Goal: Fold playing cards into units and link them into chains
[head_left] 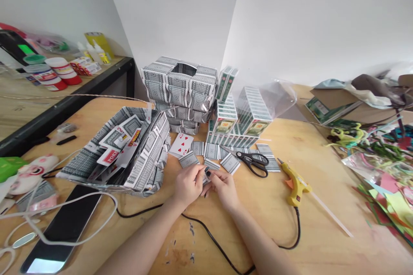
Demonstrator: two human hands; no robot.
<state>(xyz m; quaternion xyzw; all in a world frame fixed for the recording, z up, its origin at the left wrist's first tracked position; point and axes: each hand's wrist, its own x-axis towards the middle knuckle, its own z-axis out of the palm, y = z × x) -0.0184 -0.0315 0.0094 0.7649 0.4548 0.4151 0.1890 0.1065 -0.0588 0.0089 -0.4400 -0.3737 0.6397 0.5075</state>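
Scissors and glue gun lie just right of the pinched card.

A small folded playing card, its grey patterned back outward, is mostly hidden. It is pinched low over the wooden surface, between the left hand at 9 o'clock and the right hand at 3 o'clock.

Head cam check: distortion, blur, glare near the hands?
Head view: heavy wide-angle bending, wall edges lean outward; soft even light, faint shadows under the left hand and right hand, both sharp, pinching a folded card; paper scraps at the right edge smeared; glare on the clear plastic bag and the dark screen bottom left.
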